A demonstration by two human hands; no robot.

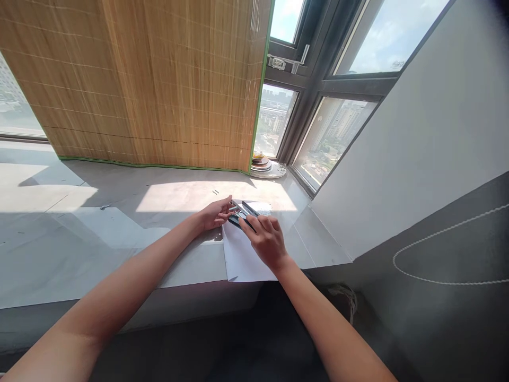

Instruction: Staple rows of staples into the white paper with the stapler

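A dark stapler with its parts swung apart is above the windowsill, its metal staple channel showing. My right hand is wrapped round the stapler's body from the right. At its left end my left hand has its fingers closed on the tip of the metal part; whether a small staple strip is also between them, I cannot tell. Beneath both hands lies white paper, partly covered by them, its lower edge near the sill's front. A couple of small staple strips lie on the sill beyond my left hand.
The pale windowsill runs across, with a small dark object at left. A bamboo blind hangs at the back. Stacked plates stand in the corner by the window. A white wall rises at right; a beaded cord hangs there.
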